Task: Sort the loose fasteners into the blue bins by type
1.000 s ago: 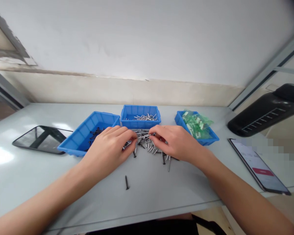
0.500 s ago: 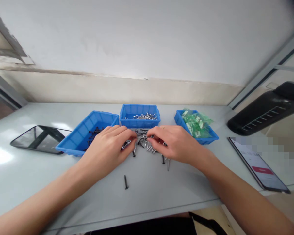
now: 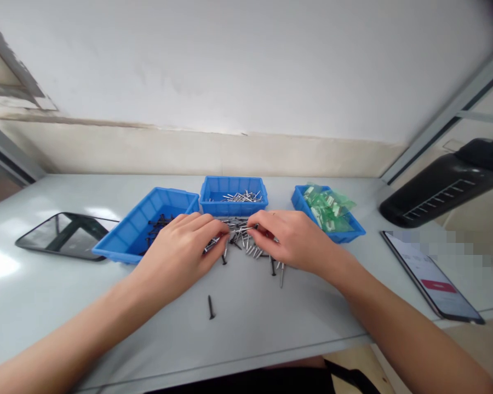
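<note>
A loose pile of silver nails and black screws [image 3: 242, 241] lies on the grey table [image 3: 246, 323], just in front of the middle blue bin [image 3: 234, 197]. My left hand [image 3: 181, 254] rests on the pile's left side with fingers curled, pinching nails. My right hand [image 3: 291, 241] lies on the pile's right side, its fingertips pinched on a silver nail. One black screw [image 3: 210, 307] lies alone nearer to me. The left blue bin [image 3: 145, 221] holds black screws. The middle bin holds silver nails.
A right blue bin [image 3: 332, 216] holds green plastic bags. A dark phone [image 3: 63, 235] lies face up at the left. Another phone [image 3: 431, 276], screen lit, lies near the right edge under a black device [image 3: 443, 189]. A wall stands behind the bins.
Both hands stay on the pile with only small finger movements; the right fingertips have shifted slightly among the nails. Nothing else has moved.
</note>
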Available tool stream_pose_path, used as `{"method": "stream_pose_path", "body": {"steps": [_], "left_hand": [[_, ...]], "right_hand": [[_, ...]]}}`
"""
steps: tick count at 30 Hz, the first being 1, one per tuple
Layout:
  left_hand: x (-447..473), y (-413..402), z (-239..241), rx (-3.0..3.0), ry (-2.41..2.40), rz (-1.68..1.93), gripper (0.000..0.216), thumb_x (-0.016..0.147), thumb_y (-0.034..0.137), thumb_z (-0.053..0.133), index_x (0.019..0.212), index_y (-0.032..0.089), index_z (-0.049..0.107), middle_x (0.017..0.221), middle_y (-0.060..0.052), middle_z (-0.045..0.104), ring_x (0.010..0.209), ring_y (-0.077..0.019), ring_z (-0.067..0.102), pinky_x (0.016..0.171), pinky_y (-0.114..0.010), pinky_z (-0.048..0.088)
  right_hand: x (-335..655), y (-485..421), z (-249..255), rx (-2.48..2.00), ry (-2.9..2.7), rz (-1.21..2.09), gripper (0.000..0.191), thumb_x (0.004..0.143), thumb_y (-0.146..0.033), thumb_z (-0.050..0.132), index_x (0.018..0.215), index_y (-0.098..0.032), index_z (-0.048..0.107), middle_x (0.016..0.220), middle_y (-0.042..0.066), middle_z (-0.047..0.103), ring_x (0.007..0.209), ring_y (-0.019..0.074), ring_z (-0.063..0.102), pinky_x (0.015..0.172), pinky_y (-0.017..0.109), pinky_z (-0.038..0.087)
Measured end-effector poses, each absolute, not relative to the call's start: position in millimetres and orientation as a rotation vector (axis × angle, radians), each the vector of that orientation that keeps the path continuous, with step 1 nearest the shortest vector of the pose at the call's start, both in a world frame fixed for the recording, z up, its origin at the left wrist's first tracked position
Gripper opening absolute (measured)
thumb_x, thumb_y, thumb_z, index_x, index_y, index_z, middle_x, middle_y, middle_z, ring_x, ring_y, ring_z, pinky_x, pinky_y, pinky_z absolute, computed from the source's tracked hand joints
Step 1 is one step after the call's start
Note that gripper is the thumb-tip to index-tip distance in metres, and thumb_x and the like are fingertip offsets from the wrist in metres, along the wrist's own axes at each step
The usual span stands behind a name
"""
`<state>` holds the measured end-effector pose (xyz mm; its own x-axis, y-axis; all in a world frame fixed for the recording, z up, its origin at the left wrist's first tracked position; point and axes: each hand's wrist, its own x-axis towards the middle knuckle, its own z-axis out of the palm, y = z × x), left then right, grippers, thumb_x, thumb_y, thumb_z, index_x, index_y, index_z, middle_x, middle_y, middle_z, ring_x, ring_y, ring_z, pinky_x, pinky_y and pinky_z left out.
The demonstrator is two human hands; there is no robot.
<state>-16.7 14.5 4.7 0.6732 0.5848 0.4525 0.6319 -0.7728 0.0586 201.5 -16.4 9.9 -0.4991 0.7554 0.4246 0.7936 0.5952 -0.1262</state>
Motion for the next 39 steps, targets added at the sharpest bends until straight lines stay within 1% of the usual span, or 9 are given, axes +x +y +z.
{"method": "stream_pose_path", "body": {"steps": [12,25,29,34,39], "left_hand": [[-18.0,14.3,3.4,-2.798,-0.975,-0.681,0.017,0.09,0.029,0.046,0.087,0.019,0.06,0.081,-0.001,0.063,0.075,-0.0164,0.058,0.072,-0.032,0.041],[-17.8,15.1,3.4,-2.795,-0.985,-0.682,0.015,0.09,0.029,0.047,0.087,0.02,0.059,0.082,-0.001,0.064,0.075,-0.0164,0.058,0.071,-0.033,0.042],[-16.3,15.7,4.3,-2.831,-0.948,-0.661,0.016,0.091,0.029,0.046,0.088,0.019,0.059,0.082,-0.001,0.064,0.077,-0.0166,0.059,0.073,-0.034,0.042],[-14.9,12.6,6.5,-2.894,-0.859,-0.683,0.015,0.09,0.025,0.046,0.09,0.019,0.059,0.079,0.0,0.063,0.078,-0.0153,0.059,0.075,-0.032,0.042],[-15.7,11.1,7.7,-2.843,-0.936,-0.796,0.012,0.088,0.026,0.05,0.087,0.019,0.059,0.08,0.001,0.063,0.074,-0.0142,0.056,0.071,-0.03,0.041]], "right_hand": [[199.1,-18.4,11.1,-1.121,-2.332,-0.161,0.017,0.093,-0.025,0.042,0.092,-0.016,0.056,0.076,0.001,0.064,0.064,0.011,0.054,0.059,0.023,0.037],[198.3,-18.4,12.5,-1.136,-2.327,-0.151,0.016,0.092,-0.025,0.042,0.089,-0.017,0.056,0.074,0.001,0.063,0.062,0.0102,0.051,0.057,0.023,0.035],[197.1,-19.9,13.6,-1.034,-2.323,-0.184,0.016,0.091,-0.023,0.043,0.088,-0.017,0.057,0.069,0.0,0.061,0.06,0.01,0.051,0.058,0.022,0.037],[194.3,-23.4,16.9,-0.889,-2.338,-0.143,0.017,0.091,-0.022,0.042,0.085,-0.017,0.057,0.062,-0.002,0.055,0.057,0.0093,0.048,0.058,0.021,0.037],[198.0,-22.8,18.6,-1.009,-2.312,-0.069,0.014,0.09,-0.021,0.043,0.086,-0.018,0.056,0.065,-0.003,0.057,0.058,0.0086,0.048,0.057,0.021,0.036]]}}
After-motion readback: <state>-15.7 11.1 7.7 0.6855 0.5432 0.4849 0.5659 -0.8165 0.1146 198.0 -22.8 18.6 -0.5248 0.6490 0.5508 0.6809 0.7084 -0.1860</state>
